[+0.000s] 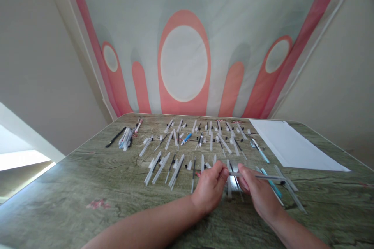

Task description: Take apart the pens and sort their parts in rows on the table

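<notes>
Holds a slim translucent pen [233,174] between the two hands, almost level, above the near side of the wood-patterned table [58,218]. Pinches its left end between thumb and forefinger of the left hand [209,187], with the other fingers curled in. Closes the right hand [257,190] around its middle, letting the rest stick out to the right as far as a small black piece [283,182] (too small to tell whether fixed to the pen or lying on the wood). Has a teal pen [276,189] under that jutting part, just right of the right hand, with two clear barrels [295,198] near the tip. Has, beyond both hands, rows of whitish barrels [176,171], dark refills [193,177] and little black caps [186,166], plus a blue pen [186,139] in the middle row. Shows a white sheet [295,144] farther out to the right, and a bundle of pens [126,139] far left, well apart from the hands, beside a black pen [115,137].
</notes>
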`<state>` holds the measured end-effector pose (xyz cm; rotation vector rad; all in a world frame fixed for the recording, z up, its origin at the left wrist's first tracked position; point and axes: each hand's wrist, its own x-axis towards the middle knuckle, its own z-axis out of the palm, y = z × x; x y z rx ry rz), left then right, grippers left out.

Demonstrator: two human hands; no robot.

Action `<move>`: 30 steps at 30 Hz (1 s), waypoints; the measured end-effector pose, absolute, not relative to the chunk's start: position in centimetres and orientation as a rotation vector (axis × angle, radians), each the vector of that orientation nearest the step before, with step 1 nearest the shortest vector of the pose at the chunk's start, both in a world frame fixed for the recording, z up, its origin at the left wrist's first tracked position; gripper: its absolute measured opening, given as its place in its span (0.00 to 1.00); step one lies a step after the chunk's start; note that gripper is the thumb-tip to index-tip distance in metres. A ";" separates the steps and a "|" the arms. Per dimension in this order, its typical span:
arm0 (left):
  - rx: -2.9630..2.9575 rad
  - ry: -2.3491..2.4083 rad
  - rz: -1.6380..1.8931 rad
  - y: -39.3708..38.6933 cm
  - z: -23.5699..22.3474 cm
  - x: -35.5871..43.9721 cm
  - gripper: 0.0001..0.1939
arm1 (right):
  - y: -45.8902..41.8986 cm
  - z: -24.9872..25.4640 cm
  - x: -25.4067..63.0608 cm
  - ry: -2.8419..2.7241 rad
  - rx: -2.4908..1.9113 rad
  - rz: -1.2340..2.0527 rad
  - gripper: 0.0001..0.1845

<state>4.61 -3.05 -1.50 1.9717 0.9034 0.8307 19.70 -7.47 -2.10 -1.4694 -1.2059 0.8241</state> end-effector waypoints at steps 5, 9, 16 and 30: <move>1.964 0.887 0.825 -3.1 -1.4 4.5 0.15 | -7.4 -2.1 19.9 -1.192 -1.482 0.824 0.26; 1.947 0.846 0.853 -3.3 -1.3 4.5 0.12 | -7.4 -2.2 19.9 -1.171 -1.477 0.816 0.26; 1.576 0.878 0.900 -2.6 -1.9 5.1 0.15 | -7.0 -1.6 19.7 -0.997 -1.238 1.075 0.17; 1.389 0.825 0.836 -2.0 -2.3 5.4 0.19 | -6.2 -2.2 20.5 -0.852 -1.134 1.117 0.16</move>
